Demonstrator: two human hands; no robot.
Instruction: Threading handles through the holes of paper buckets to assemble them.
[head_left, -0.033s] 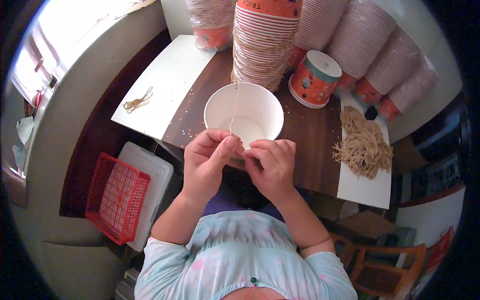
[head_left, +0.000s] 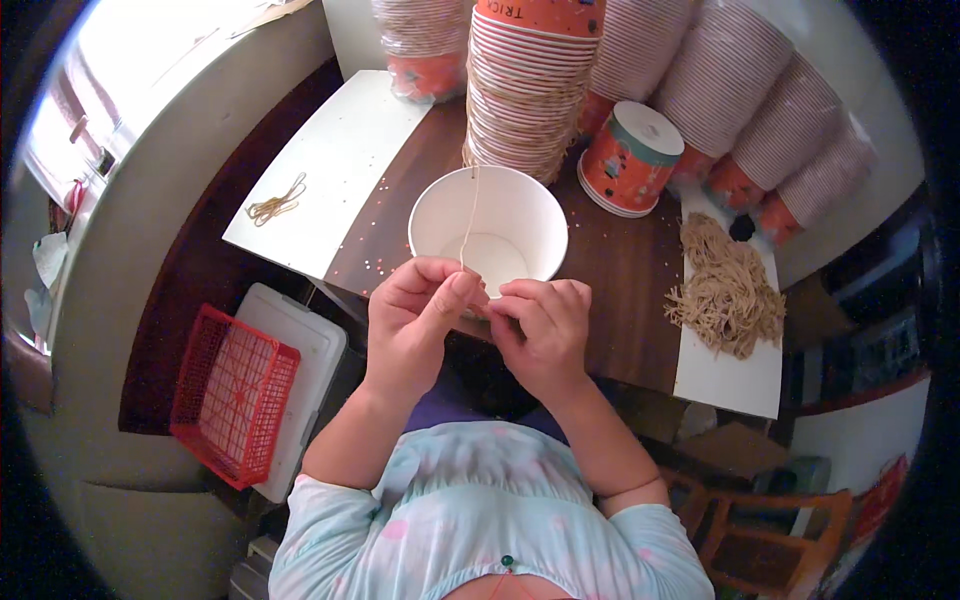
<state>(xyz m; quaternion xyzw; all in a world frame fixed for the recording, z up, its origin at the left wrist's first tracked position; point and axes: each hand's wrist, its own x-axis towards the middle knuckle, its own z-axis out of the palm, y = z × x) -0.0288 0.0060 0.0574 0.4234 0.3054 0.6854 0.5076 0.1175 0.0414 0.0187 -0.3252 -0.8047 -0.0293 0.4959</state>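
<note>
A white-lined paper bucket stands tilted toward me at the front edge of the table, its open mouth facing up. From a hole near its far rim, a thin tan cord crosses the opening to the near side. There my left hand pinches the cord between thumb and forefinger. My right hand is closed with its fingertips almost meeting the left ones at the near rim. What lies between the right fingertips is hidden.
Behind the bucket rises a tall stack of buckets with cords. Two nested orange buckets sit upside down beside it, near plastic-wrapped stacks. A heap of cords lies right, a few cords left. A red basket rests lower left.
</note>
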